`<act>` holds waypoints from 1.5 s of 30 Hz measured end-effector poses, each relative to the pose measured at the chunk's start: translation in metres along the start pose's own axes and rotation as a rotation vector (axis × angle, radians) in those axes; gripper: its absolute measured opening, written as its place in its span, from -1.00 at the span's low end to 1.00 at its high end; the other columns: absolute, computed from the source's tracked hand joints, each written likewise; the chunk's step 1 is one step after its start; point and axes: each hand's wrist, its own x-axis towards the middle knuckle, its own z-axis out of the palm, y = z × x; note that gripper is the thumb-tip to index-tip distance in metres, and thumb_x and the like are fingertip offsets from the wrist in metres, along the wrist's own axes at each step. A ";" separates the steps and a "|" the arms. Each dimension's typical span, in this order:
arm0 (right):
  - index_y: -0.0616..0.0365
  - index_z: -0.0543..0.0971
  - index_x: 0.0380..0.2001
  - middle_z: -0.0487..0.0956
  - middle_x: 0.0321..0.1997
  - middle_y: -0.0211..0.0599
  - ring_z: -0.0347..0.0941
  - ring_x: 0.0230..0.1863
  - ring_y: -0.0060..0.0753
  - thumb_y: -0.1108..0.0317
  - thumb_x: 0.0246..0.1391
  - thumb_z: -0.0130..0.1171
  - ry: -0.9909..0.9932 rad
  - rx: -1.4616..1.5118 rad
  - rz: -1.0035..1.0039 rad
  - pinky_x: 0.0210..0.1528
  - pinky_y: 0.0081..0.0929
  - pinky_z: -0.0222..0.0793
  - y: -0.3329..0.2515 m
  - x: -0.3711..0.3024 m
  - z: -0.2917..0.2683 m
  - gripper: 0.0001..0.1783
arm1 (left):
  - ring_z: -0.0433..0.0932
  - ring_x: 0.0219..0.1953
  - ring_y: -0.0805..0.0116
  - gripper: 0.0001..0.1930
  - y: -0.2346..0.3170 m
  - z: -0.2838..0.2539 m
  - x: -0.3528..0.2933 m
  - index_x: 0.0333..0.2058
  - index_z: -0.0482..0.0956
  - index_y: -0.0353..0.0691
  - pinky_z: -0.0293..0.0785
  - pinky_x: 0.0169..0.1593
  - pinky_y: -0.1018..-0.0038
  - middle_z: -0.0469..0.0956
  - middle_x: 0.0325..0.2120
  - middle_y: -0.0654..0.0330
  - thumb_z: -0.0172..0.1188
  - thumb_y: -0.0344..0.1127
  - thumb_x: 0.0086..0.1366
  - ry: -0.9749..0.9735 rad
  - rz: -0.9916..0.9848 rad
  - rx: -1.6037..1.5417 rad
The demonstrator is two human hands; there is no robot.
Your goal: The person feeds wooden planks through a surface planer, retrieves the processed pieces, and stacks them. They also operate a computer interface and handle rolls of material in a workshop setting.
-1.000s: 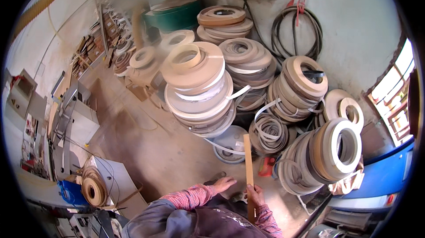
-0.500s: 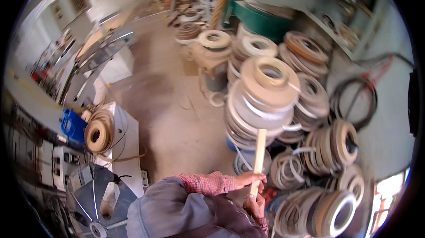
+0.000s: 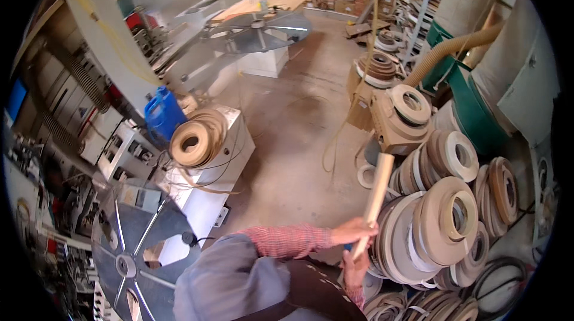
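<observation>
A pale, straight wooden strip rises at a slant in front of me, its far end up and to the right. My left hand is closed round its lower part, with the arm in a red checked sleeve reaching across from the left. Just below, my right hand grips the strip close to its near end; some of those fingers are hidden. Right beside both hands stands a tall stack of edge-banding rolls, beige and white, with a small yellowish roll on top.
On the left, a white cabinet carries brown banding coils and a blue jug. A dark round spoked reel stands nearer. More rolls, a green machine and a tan hose line the right. Thin banding trails over the floor.
My view has swung left, so the roll stacks sit farther right and the cabinet and spoked reel show more fully. Both hands keep their hold on the wooden strip.
</observation>
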 end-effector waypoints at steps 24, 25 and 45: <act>0.22 0.36 0.05 0.59 -0.23 -0.16 0.49 -0.51 -0.42 -0.25 0.28 -0.07 -1.088 0.970 0.386 -0.74 -0.58 0.30 -0.081 0.486 0.254 -0.31 | 0.54 -0.18 0.47 -0.63 0.190 -0.278 0.022 -0.12 0.52 -0.23 0.42 -0.16 0.50 0.56 -0.23 0.27 -0.04 -0.03 0.46 0.748 0.157 0.176; 0.22 0.36 0.05 0.59 -0.23 -0.17 0.50 -0.48 -0.42 -0.22 0.27 -0.03 -1.042 0.879 0.375 -0.71 -0.57 0.33 -0.079 0.499 0.267 -0.33 | 0.53 -0.19 0.48 -0.64 0.200 -0.294 0.031 -0.13 0.53 -0.22 0.42 -0.16 0.50 0.56 -0.25 0.28 -0.03 -0.02 0.45 0.738 0.118 0.185; 0.25 0.41 0.05 0.58 -0.15 -0.28 0.53 -0.10 -0.47 0.30 0.26 0.13 -0.041 0.276 0.098 -0.05 -0.46 0.51 -0.144 0.684 0.274 -0.63 | 0.41 -0.71 0.43 -0.64 0.360 -0.460 0.308 -0.19 0.50 -0.28 0.36 -0.67 0.48 0.45 -0.62 0.23 0.04 -0.04 0.44 0.199 -0.266 0.024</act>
